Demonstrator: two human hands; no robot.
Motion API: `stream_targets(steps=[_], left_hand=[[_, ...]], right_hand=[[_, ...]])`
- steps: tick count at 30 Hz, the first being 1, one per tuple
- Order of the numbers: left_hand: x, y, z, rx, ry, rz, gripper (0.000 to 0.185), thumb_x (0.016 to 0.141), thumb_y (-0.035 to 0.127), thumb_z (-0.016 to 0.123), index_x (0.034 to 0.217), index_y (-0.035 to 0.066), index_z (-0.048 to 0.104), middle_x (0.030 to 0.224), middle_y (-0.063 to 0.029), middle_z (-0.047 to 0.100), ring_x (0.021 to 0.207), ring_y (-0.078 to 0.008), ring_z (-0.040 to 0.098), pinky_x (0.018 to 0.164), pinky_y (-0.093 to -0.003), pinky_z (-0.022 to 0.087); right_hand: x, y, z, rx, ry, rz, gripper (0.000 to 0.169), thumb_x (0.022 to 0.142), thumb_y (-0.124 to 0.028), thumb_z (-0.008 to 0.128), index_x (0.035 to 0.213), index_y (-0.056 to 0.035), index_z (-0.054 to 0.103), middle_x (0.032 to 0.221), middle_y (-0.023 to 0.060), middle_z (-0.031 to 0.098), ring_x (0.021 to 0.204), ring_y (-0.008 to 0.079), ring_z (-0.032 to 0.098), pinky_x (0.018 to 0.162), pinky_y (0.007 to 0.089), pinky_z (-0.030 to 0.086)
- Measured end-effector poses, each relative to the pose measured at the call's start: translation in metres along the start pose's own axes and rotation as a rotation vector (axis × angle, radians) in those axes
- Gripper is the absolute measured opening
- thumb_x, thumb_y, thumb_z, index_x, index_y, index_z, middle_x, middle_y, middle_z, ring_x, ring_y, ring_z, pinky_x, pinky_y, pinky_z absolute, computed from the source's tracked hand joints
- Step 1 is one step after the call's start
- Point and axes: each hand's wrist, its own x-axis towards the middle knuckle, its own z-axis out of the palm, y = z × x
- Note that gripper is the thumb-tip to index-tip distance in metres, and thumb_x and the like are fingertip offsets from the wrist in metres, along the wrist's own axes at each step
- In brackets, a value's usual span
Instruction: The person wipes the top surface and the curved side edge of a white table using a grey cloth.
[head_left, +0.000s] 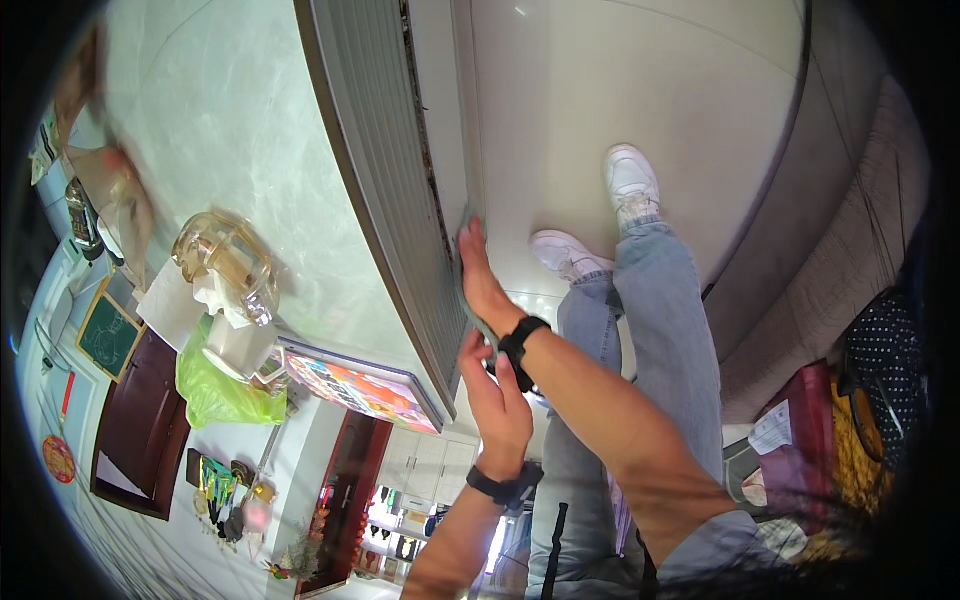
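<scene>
My right hand (486, 279) is raised beside the ribbed side of a table or cabinet (382, 187), its fingers extended. A thin grey-green sheet, perhaps a cloth (472, 313), shows edge-on along its palm side. Just below it my left hand (496, 409) has its thumb apart from its fingers, with the fingertips near the sheet's lower end. Whether either hand grips the sheet cannot be told. Both wrists wear black bands. On the pale marbled top (300, 150) lie a clear amber-tinted container (251, 262), white tissue (219, 294) and a light green plastic bag (225, 382).
A colourful printed board (367, 382) stands near the top's end. A dark bottle (82, 217) and a small green chalkboard (109, 330) are farther off. My white shoes (632, 180) are on the tiled floor. At right is a sofa (802, 255) with a dark red bag (799, 442).
</scene>
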Motion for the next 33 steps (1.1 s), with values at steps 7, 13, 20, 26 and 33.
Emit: stream_targets(steps=[7, 13, 20, 26, 33], left_hand=[[0.06, 0.076, -0.003, -0.208, -0.003, 0.068, 0.032, 0.113, 0.022, 0.042, 0.132, -0.004, 0.045, 0.159, -0.025, 0.041, 0.135, -0.027, 0.048, 0.111, -0.0375, 0.041], [0.011, -0.001, 0.005, -0.098, -0.01, 0.02, 0.034, 0.111, 0.019, 0.044, 0.134, -0.006, 0.042, 0.158, -0.0294, 0.04, 0.139, -0.0331, 0.047, 0.117, -0.041, 0.034], [-0.074, -0.089, 0.005, -0.261, 0.023, -0.28, 0.037, 0.11, 0.015, 0.045, 0.138, -0.009, 0.04, 0.154, -0.0234, 0.044, 0.123, -0.0278, 0.056, 0.103, -0.0368, 0.046], [-0.104, -0.12, -0.003, -0.28, 0.04, -0.312, 0.032, 0.111, 0.017, 0.043, 0.135, -0.005, 0.04, 0.155, -0.0227, 0.042, 0.134, -0.0284, 0.049, 0.112, -0.0387, 0.04], [-0.141, -0.126, -0.016, -0.279, 0.111, -0.329, 0.03, 0.111, 0.018, 0.043, 0.133, -0.003, 0.043, 0.153, -0.0209, 0.044, 0.131, -0.0264, 0.049, 0.112, -0.0372, 0.038]], right_hand=[[0.038, -0.11, -0.002, -0.005, 0.079, -0.397, 0.077, 0.111, -0.052, 0.025, 0.166, -0.0002, 0.01, 0.176, 0.0169, 0.004, 0.163, 0.0294, 0.0, 0.131, 0.0389, 0.002], [0.03, 0.005, -0.001, -0.055, 0.133, -0.276, 0.078, 0.111, -0.051, 0.028, 0.167, -0.0006, 0.008, 0.176, 0.0167, 0.005, 0.163, 0.0295, 0.001, 0.131, 0.0386, 0.004], [-0.047, 0.123, 0.011, 0.008, 0.042, 0.036, 0.075, 0.112, -0.046, 0.029, 0.167, -0.0022, 0.003, 0.176, 0.0162, 0.004, 0.163, 0.0281, 0.001, 0.13, 0.0351, 0.004], [-0.069, 0.184, 0.026, -0.005, 0.03, -0.049, 0.07, 0.112, -0.034, 0.033, 0.166, 0.0023, 0.008, 0.175, 0.0196, 0.008, 0.162, 0.0309, 0.006, 0.13, 0.0356, 0.007], [-0.113, 0.195, 0.041, -0.039, -0.004, -0.053, 0.071, 0.111, -0.034, 0.033, 0.165, 0.0044, 0.006, 0.174, 0.0228, 0.005, 0.162, 0.0333, 0.003, 0.13, 0.0354, 0.007]])
